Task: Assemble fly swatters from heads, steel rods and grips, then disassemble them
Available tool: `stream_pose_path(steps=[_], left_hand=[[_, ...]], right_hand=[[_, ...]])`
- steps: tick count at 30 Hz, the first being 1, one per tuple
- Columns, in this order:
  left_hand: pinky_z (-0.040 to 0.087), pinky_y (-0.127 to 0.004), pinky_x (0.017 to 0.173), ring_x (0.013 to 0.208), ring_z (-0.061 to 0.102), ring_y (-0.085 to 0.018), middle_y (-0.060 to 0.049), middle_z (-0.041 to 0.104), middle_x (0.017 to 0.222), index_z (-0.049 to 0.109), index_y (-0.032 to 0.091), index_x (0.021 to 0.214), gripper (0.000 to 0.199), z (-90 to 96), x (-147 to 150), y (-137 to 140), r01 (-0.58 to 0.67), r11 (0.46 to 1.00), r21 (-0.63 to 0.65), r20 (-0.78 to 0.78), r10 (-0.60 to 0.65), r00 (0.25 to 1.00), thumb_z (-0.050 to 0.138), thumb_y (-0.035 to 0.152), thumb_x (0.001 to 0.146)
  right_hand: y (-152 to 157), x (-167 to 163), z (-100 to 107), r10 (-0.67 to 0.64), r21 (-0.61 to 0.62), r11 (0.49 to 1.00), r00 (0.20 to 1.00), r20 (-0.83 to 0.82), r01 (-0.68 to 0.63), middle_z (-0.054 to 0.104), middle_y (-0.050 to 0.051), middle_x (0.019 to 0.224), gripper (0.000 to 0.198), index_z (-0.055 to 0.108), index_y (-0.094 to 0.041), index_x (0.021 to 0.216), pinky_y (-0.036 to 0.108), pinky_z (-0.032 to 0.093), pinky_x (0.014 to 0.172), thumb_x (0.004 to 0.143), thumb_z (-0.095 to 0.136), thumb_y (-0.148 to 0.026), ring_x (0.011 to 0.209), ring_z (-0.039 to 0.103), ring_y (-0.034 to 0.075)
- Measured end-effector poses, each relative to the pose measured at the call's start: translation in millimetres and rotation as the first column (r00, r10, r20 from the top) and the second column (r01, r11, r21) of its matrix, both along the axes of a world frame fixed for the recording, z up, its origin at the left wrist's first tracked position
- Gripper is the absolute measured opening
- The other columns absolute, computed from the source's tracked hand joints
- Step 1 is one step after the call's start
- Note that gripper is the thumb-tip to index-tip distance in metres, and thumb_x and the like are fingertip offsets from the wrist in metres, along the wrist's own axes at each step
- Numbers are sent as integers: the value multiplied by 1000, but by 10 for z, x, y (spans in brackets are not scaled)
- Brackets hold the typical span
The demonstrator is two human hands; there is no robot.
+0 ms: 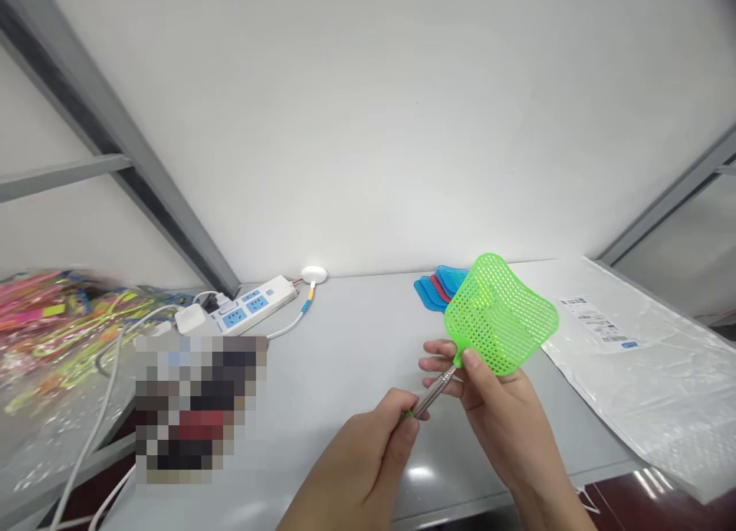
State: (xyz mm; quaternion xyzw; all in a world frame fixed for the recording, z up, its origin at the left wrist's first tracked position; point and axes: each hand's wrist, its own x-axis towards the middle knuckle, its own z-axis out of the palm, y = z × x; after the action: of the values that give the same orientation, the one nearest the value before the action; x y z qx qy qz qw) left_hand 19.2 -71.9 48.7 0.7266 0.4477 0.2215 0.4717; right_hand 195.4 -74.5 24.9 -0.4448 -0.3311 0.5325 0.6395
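A green fly swatter (501, 316) with a square, perforated head and a short metal telescopic handle is between my two hands, tilted up to the right. My left hand (373, 447) closes round the lower end of the handle. Near the neck, just under the head, my right hand (494, 408) pinches it with the thumb on top, the other fingers behind. Beyond the swatter, several blue and red perforated swatter heads (430, 292) lie stacked on the grey table (345, 347), partly hidden by the green one.
A white power strip (258, 305) with plugs and cables stands at the back left, beside a small white device (313, 274). Far left is clear plastic with colourful items (69, 324). A blurred patch (198, 408) covers the left front. A white plastic bag (632, 378) lies right.
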Motion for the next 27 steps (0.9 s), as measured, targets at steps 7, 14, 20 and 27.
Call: stream_pose_path(steps=[7,14,20,27], left_hand=[[38,-25,65,73,59,-17,2,65,82,57,27,99,32,44,218,344,94,992,87,-168,-79,983,26,38,101],[28,-28,54,59,58,-18,2,62,68,51,25,84,34,-99,489,315,40,926,375,-470,153,869,26,40,102],[28,-26,54,53,52,-15,4,55,62,45,24,76,33,-136,359,59,-41,926,376,-472,230,851,30,40,101],[27,-27,54,62,62,-19,2,65,69,59,28,91,21,-33,307,-107,-133,900,416,-439,327,837,43,41,97]], right_hand=[[133,-15,-84,25,-72,997,957,290,-4,59,0,66,28,73,-21,83,26,45,64,86,63,-47,65,53,13],[281,294,-113,-45,-11,999,975,217,48,55,-1,69,24,72,-21,86,28,43,66,87,63,-43,67,50,13],[570,912,139,-130,72,987,983,-127,140,46,-4,69,19,67,-20,78,24,45,62,83,70,-38,59,41,8],[241,604,26,140,5,990,980,-141,-141,44,-5,66,20,65,-25,92,28,48,70,89,61,-44,60,46,10]])
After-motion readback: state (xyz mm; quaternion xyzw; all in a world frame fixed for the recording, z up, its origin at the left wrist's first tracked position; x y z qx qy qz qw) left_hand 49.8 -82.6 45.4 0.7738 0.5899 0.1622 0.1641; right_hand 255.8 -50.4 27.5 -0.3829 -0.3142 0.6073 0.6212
